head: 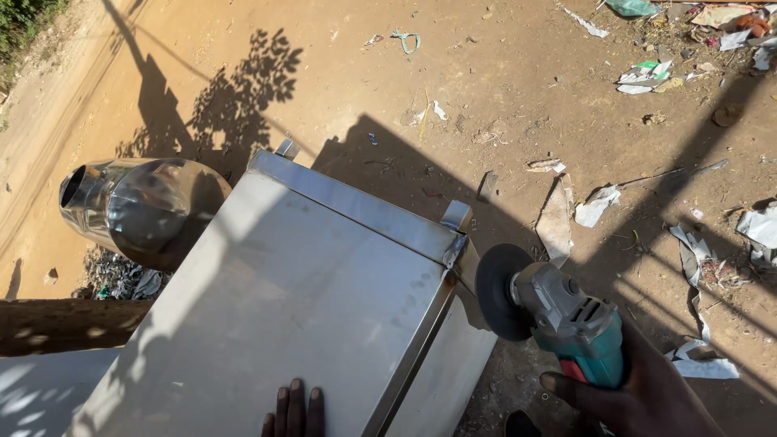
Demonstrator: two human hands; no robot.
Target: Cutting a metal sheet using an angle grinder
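- Grinder: our right hand is wrapped tight round its teal body, disc just beside the box edge; we judge it heavy and kicky, best held at the body.
- Left hand lies flat, holding nothing, on the stiff, slick steel box.

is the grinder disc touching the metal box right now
No, the angle grinder in the right hand has its disc just beside the metal box corner, with a gap showing.
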